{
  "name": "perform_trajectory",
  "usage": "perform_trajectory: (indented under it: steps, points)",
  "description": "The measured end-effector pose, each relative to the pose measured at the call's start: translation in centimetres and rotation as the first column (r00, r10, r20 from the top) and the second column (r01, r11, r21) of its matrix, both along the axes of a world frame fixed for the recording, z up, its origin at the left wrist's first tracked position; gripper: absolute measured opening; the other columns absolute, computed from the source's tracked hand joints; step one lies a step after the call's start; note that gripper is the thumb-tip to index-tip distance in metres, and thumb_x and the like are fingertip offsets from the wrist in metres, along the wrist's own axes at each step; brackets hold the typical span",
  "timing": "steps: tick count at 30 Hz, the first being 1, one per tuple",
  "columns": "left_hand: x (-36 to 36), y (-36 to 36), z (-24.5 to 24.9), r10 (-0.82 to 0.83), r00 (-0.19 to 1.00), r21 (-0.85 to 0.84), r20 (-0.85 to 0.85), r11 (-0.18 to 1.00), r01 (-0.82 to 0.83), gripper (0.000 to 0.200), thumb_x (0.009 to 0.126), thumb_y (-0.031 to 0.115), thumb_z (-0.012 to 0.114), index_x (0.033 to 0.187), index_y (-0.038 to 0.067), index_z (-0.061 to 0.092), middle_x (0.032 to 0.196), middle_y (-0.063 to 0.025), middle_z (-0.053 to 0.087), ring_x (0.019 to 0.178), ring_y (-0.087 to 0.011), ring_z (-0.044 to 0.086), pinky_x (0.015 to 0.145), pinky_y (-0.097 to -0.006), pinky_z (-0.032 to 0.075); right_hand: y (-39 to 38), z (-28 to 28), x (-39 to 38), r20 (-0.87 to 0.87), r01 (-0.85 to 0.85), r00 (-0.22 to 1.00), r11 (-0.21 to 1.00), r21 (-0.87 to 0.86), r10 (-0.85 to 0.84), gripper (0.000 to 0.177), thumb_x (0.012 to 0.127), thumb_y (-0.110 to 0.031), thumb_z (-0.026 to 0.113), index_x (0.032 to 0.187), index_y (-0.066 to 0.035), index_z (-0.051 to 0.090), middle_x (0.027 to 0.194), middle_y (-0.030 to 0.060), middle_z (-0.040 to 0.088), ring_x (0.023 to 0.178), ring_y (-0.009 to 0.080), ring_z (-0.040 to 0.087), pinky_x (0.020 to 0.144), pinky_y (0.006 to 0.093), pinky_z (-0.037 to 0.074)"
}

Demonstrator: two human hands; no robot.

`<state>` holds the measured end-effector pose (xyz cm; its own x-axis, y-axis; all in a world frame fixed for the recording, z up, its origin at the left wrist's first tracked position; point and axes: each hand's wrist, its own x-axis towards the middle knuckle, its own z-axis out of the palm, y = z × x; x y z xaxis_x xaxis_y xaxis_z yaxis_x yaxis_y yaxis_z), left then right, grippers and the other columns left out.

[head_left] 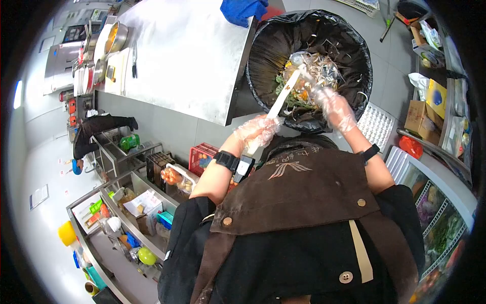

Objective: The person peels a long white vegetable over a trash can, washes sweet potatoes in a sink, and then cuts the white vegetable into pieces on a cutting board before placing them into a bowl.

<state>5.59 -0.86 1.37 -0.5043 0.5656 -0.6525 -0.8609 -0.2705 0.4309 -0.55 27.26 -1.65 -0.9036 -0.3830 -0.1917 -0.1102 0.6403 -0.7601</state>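
Note:
My left hand [258,133], in a clear plastic glove, is closed around a long, pale, flat stick [284,95]. The far end of the stick reaches over the waste inside a round bin [263,55] lined with a black bag. My right hand [335,107], gloved the same way, hangs over the near right part of the bin. Its fingers point down toward the food scraps [320,71] and are blurred, so whether they grip anything does not show. The scraps are a mix of pale shreds, green leaves and orange bits.
Left of the bin is a steel table [177,45] with a blue cloth [244,11], a knife [134,62] and bowls. A glass-topped fridge [435,202] and shelving stand at right. Crates and a steel sink unit [121,243] are at lower left. Another person [96,133] is farther left.

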Motion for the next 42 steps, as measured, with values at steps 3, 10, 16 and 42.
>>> perform_trajectory:
  steps: [3, 10, 16, 42]
  points:
    - [-0.8, 0.3, -0.7, 0.004, 0.998, 0.029, 0.056, 1.0, -0.006, 0.024, 0.087, 0.025, 0.059, 0.099, 0.006, 0.049, 0.059, 0.0016, 0.045, 0.044, -0.0095, 0.043, 0.037, -0.0237, 0.036, -1.3, -3.2, 2.6, -0.025, -0.087, 0.996, 0.994, -0.072, 0.086, 0.025, 0.089, -0.014, 0.046, 0.108, -0.002, 0.057, 0.097, 0.0179, 0.059, 0.088, 0.0306, 0.058, 0.077, 0.0375, 0.046]
    - [-1.4, 2.1, 0.1, -0.099, 0.994, -0.174, 0.051, 0.979, 0.107, 0.024, 0.085, 0.026, 0.061, 0.092, 0.008, 0.048, 0.054, 0.0016, 0.043, 0.038, -0.0091, 0.041, 0.034, -0.0232, 0.035, 0.6, -1.1, 0.3, 0.021, 0.226, 0.974, 0.973, -0.056, -0.225, 0.024, 0.088, -0.01, 0.041, 0.105, -0.004, 0.057, 0.1, 0.0189, 0.059, 0.086, 0.0337, 0.058, 0.073, 0.0388, 0.048]
    - [-1.8, 3.2, 0.4, -0.167, 0.985, -0.265, 0.045, 0.949, 0.173, 0.023, 0.086, 0.027, 0.06, 0.085, 0.009, 0.046, 0.052, 0.0043, 0.041, 0.036, -0.0064, 0.039, 0.032, -0.0211, 0.033, -0.3, -1.4, 2.1, 0.027, -0.041, 0.999, 0.999, -0.025, 0.042, 0.025, 0.088, -0.015, 0.045, 0.106, -0.003, 0.057, 0.091, 0.0221, 0.06, 0.085, 0.0383, 0.057, 0.074, 0.0421, 0.046]
    - [-2.9, 4.5, 0.6, -0.362, 0.93, -0.501, -0.06, 0.817, 0.285, 0.024, 0.085, 0.031, 0.059, 0.087, 0.009, 0.049, 0.056, 0.0046, 0.043, 0.04, -0.0074, 0.041, 0.035, -0.0228, 0.035, 2.6, -7.5, -0.8, -0.101, 0.133, 0.987, 0.986, 0.096, -0.124, 0.032, 0.087, -0.017, 0.046, 0.112, 0.001, 0.054, 0.106, 0.0235, 0.057, 0.099, 0.0349, 0.055, 0.086, 0.0389, 0.044]
